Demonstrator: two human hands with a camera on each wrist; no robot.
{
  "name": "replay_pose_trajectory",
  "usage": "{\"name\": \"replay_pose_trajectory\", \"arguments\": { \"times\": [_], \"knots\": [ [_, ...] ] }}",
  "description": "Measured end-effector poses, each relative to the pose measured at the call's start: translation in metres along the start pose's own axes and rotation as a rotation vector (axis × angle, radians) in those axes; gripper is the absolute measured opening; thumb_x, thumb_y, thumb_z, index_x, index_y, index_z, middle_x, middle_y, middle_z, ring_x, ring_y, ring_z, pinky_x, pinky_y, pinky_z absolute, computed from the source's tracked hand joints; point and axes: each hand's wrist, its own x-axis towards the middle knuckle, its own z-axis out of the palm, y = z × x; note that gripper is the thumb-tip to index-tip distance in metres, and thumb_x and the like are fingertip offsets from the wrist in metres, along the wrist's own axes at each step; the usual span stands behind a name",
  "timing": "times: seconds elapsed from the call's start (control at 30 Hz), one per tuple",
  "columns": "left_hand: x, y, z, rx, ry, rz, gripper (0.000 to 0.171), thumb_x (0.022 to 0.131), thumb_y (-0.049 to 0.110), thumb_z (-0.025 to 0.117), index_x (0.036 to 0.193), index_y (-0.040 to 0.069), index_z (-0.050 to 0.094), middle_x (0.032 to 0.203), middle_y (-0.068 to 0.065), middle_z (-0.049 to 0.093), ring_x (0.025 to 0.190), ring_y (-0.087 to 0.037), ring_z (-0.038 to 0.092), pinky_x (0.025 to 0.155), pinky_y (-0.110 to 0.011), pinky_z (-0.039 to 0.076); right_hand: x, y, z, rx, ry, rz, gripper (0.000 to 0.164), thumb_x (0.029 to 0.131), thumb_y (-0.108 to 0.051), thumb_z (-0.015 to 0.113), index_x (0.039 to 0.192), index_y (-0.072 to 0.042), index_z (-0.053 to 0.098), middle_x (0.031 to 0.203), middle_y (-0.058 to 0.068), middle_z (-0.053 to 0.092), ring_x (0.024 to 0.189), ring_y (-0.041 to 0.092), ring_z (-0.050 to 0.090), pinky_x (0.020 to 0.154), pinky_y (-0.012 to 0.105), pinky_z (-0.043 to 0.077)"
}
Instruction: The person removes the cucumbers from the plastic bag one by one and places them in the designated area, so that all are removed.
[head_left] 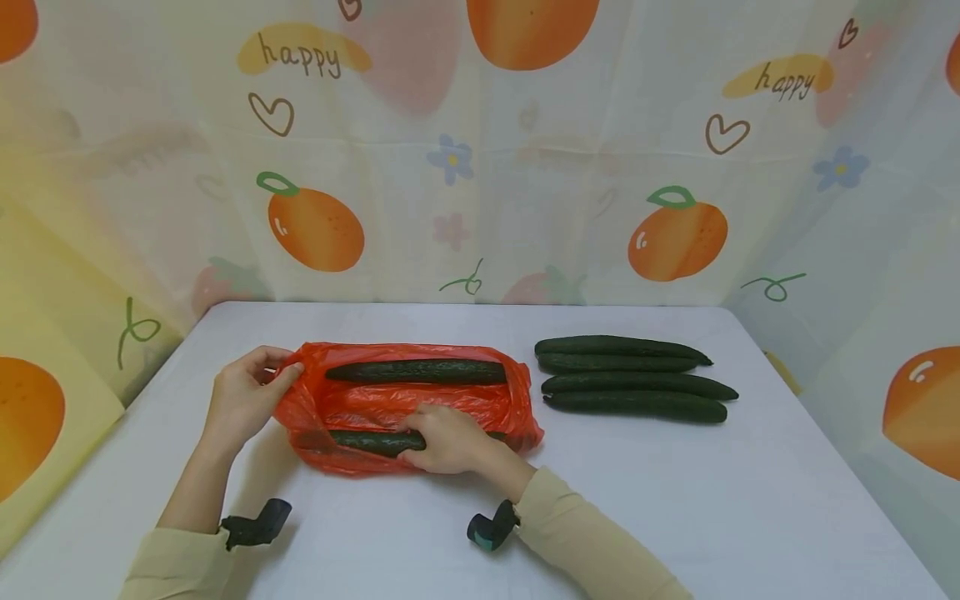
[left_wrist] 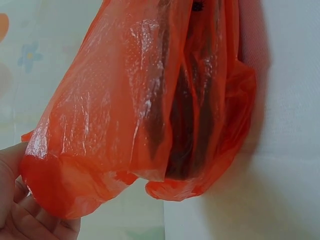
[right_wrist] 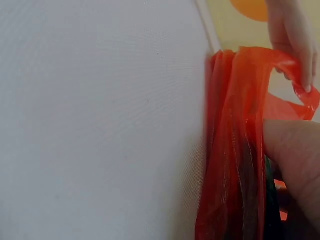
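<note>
Pinching left edge of crumpled, translucent red plastic bag (head_left: 375,406): left hand (head_left: 243,396), thumb against fingers. Right hand (head_left: 450,437) curled round long, dark-green front cucumber (head_left: 371,442), which lies in bag along near side. Long, dark-green rear cucumber (head_left: 420,372) lies along bag's far side, apart from both hands. Four loose dark-green cucumbers (head_left: 637,382) lie right of bag on white tabletop (head_left: 675,508). Pale, fruit-printed fabric backdrop (head_left: 562,208) reads "happy" twice, dark handwritten-style letters over yellow patches, upper left and upper right.
</note>
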Motion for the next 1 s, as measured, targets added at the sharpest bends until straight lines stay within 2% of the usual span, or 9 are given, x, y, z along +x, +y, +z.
{"name": "replay_pose_trajectory", "arguments": {
  "times": [0.3,0.67,1.0],
  "knots": [
    [-0.001,-0.001,-0.001,-0.009,-0.01,-0.014,0.029,0.09,0.03,0.058,0.105,0.006,0.063,0.094,-0.016,0.065,0.067,-0.01,0.053,0.05,-0.019,0.048,-0.002,0.001,0.0,0.011,0.047,0.024,0.035,0.086,-0.036,0.062,0.115,-0.017,0.062,0.109,-0.001,0.06,0.097,0.012,0.06,0.084,0.03,0.049],
    [-0.001,0.0,-0.003,-0.005,-0.013,-0.016,0.028,0.09,0.029,0.058,0.105,0.005,0.062,0.093,-0.016,0.064,0.067,-0.01,0.052,0.049,-0.02,0.048,-0.003,0.006,-0.003,0.114,0.129,0.066,0.036,0.086,-0.033,0.063,0.117,-0.015,0.06,0.106,-0.001,0.059,0.09,0.009,0.056,0.079,0.024,0.048],
    [0.0,-0.002,-0.003,0.007,0.002,-0.001,0.028,0.09,0.031,0.058,0.104,0.006,0.063,0.092,-0.014,0.064,0.069,-0.013,0.052,0.049,-0.019,0.047,-0.005,0.006,-0.011,0.167,0.198,0.071,0.037,0.086,-0.03,0.063,0.119,-0.014,0.058,0.111,-0.003,0.062,0.097,0.008,0.057,0.085,0.026,0.048]
  ]
}}
